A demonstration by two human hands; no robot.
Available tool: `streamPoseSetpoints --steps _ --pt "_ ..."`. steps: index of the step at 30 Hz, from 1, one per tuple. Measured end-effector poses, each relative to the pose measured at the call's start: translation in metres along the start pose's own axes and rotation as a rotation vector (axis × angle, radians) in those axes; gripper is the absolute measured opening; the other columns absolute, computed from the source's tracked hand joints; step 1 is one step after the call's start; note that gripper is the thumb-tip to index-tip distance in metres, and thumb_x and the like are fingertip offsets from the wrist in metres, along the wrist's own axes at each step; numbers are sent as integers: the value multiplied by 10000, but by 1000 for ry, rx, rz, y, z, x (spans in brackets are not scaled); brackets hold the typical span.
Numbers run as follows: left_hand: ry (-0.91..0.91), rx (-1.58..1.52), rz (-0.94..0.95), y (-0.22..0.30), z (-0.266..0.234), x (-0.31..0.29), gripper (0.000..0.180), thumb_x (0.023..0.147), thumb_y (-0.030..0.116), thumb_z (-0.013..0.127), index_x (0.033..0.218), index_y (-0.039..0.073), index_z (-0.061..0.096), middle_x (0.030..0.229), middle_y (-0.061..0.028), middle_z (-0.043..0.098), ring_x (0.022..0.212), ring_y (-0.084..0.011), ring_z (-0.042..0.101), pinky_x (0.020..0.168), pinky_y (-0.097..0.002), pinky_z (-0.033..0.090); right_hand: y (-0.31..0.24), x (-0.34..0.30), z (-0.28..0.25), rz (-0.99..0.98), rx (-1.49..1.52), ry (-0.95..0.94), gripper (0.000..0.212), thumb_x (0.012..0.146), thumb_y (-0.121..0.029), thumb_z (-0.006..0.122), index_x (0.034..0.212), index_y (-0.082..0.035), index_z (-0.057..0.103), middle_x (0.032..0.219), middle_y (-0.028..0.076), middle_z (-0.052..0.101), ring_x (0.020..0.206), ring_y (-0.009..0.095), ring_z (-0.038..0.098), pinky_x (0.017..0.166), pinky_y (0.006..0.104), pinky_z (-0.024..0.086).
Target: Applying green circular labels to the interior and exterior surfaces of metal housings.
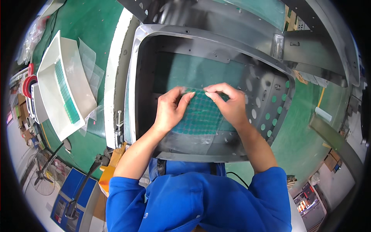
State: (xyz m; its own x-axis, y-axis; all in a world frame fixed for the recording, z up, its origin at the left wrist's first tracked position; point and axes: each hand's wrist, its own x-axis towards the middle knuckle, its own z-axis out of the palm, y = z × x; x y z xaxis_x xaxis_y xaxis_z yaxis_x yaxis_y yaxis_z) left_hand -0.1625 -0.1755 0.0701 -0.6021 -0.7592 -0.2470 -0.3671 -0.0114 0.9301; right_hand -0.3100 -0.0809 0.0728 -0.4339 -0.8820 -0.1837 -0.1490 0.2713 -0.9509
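Note:
Between my two hands hangs a clear sheet of round green stickers [199, 116], held up by its far edge over the opening of a grey metal housing [176, 33]. My left hand [172, 108] pinches the sheet's far left corner between thumb and forefinger. At the far right corner, my right hand [230, 102] pinches it the same way. Below the dots, the sheet's lower part is plain and see-through. Along the housing's right inner wall runs a row of holes, several covered by green dots [273, 99] and others uncovered.
To the left stands a white bin [71, 85] with another green dotted sheet [65, 92] inside. Clear plastic sheets [89, 62] lie beside it. A white-edged beam [116, 77] runs along the housing's left side. Beyond are a floor fan [40, 176] and a blue cabinet [73, 193].

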Motion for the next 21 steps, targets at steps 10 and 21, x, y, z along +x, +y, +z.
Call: streamPoseSetpoints --steps 10,21 --pt "-70 212 16 -10 9 -10 213 770 113 624 663 -21 498 523 -93 470 455 -96 386 431 -258 342 64 66 -19 73 -148 267 66 764 -59 568 816 -19 570 785 33 567 652 82 501 596 228 418" --pt "-165 179 60 -6 18 -14 231 756 131 633 669 -34 496 543 -155 454 423 -234 367 421 -308 339 83 89 -22 146 -516 211 108 729 -112 611 813 -44 599 787 65 545 665 155 522 642 275 429"
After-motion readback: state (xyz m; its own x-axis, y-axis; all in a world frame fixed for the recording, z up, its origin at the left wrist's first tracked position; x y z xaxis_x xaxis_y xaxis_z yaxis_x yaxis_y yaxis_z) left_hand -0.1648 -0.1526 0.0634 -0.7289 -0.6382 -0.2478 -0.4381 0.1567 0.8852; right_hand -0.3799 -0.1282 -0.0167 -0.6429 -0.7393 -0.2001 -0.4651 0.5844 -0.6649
